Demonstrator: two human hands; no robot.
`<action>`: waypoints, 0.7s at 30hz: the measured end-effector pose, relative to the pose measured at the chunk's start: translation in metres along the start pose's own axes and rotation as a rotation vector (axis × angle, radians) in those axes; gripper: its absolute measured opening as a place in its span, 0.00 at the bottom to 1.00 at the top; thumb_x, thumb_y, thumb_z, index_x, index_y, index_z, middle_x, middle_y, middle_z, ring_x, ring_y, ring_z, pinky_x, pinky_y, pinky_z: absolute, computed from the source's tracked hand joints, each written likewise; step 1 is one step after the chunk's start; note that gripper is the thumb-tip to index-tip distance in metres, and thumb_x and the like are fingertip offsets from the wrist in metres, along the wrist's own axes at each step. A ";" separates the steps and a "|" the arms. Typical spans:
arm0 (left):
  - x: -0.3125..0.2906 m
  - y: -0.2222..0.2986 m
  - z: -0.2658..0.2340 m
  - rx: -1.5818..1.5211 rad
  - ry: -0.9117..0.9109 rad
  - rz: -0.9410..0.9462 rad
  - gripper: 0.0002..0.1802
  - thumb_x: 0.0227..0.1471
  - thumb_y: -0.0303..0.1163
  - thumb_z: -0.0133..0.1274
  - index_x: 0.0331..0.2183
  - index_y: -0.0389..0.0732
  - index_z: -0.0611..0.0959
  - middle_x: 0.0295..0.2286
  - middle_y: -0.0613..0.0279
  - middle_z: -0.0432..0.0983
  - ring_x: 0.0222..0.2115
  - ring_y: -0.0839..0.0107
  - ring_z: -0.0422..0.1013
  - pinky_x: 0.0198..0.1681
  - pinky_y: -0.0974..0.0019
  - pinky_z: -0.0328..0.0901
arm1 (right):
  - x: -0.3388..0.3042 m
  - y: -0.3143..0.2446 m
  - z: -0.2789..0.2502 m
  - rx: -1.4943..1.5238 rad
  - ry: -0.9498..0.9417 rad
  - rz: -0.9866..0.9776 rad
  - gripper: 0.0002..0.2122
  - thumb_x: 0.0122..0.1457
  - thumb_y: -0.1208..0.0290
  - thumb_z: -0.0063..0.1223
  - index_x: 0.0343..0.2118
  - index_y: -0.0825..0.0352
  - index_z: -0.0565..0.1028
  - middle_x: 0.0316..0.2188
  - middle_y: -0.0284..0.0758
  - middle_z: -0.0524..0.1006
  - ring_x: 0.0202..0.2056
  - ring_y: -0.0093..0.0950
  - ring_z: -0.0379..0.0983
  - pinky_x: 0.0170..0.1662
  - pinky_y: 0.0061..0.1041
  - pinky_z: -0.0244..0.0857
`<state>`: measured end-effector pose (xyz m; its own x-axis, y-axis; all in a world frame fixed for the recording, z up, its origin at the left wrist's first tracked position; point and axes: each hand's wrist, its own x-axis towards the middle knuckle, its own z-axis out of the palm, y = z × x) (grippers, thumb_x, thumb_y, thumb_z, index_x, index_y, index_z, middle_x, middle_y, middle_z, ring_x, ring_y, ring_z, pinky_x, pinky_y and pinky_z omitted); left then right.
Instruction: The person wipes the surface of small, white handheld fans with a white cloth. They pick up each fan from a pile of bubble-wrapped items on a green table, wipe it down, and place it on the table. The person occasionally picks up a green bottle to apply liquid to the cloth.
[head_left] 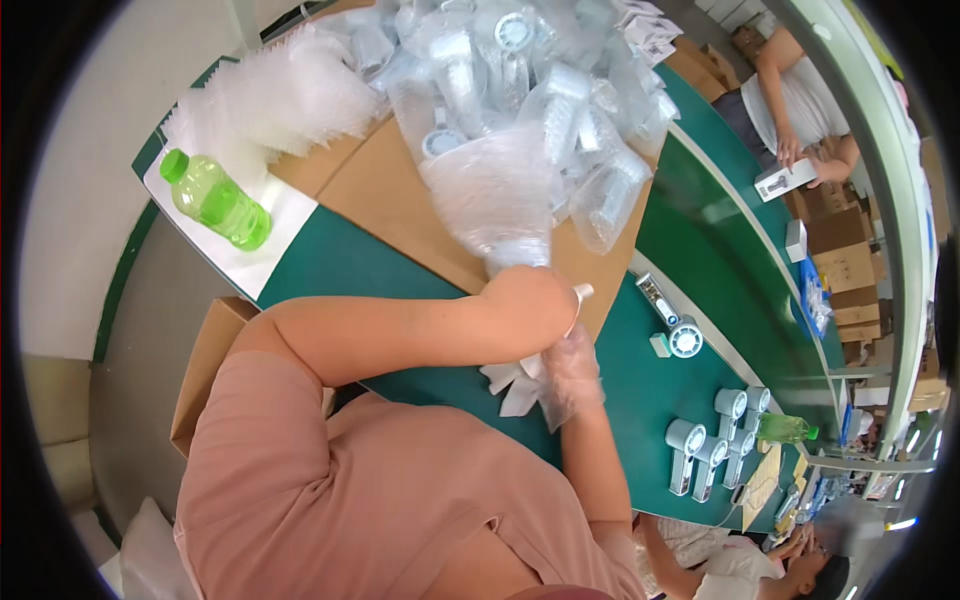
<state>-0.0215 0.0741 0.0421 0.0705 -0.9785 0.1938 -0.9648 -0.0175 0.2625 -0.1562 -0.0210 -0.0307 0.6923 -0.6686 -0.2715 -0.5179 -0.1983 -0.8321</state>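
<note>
A bunched, motion-blurred bubble-wrap bag [490, 190] narrows toward my left hand [535, 300], which bends at the wrist against its lower end. The fingers of that hand are hidden. Just below and to the right, my right hand [572, 370] wears a clear plastic glove and is closed. Several white paper-like strips [518, 387] stick out at its left side, and a narrow white tip [583, 292] shows above it. Farther right, a handheld fan [672, 318] lies on the green table beside a small pale block [660, 346].
Bubble-wrapped fans [560, 100] pile up on a cardboard sheet [375, 190]. Bubble bags [270, 100] and a green bottle [215, 200] are at left. Several fans [685, 440] stand at right, near another bottle [785, 429]. Across the partition, a person's hands hold a white box [785, 180].
</note>
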 end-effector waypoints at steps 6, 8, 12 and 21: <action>-0.019 -0.016 -0.003 -0.339 0.520 -0.021 0.16 0.42 0.28 0.55 0.37 0.38 0.76 0.35 0.54 0.72 0.34 0.54 0.71 0.34 0.57 0.67 | -0.016 -0.023 -0.015 1.201 0.019 0.039 0.17 0.63 0.61 0.46 0.48 0.70 0.68 0.35 0.39 0.76 0.34 0.34 0.76 0.37 0.35 0.73; -0.011 -0.027 0.001 -0.452 0.622 -0.202 0.22 0.43 0.29 0.57 0.43 0.39 0.73 0.36 0.51 0.71 0.35 0.47 0.69 0.37 0.55 0.66 | -0.024 -0.042 -0.020 1.246 -0.100 0.045 0.17 0.63 0.57 0.44 0.45 0.67 0.70 0.30 0.36 0.76 0.30 0.30 0.75 0.34 0.31 0.72; 0.012 -0.044 0.011 -0.555 0.643 -0.042 0.11 0.47 0.27 0.53 0.35 0.37 0.74 0.31 0.50 0.70 0.33 0.47 0.68 0.35 0.55 0.64 | -0.029 -0.047 -0.004 1.366 -0.216 -0.032 0.19 0.62 0.56 0.46 0.48 0.67 0.69 0.34 0.35 0.77 0.29 0.30 0.75 0.33 0.32 0.72; 0.012 -0.011 0.019 -0.659 0.531 -0.116 0.06 0.52 0.26 0.48 0.35 0.36 0.76 0.28 0.52 0.70 0.26 0.55 0.68 0.30 0.61 0.63 | -0.039 -0.047 -0.017 1.163 0.173 0.171 0.18 0.63 0.60 0.44 0.49 0.69 0.68 0.37 0.38 0.76 0.35 0.32 0.75 0.39 0.33 0.72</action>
<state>-0.0152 0.0590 0.0233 0.4277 -0.7486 0.5065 -0.6117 0.1728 0.7720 -0.1675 0.0022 0.0269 0.5349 -0.7289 -0.4273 0.2321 0.6131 -0.7551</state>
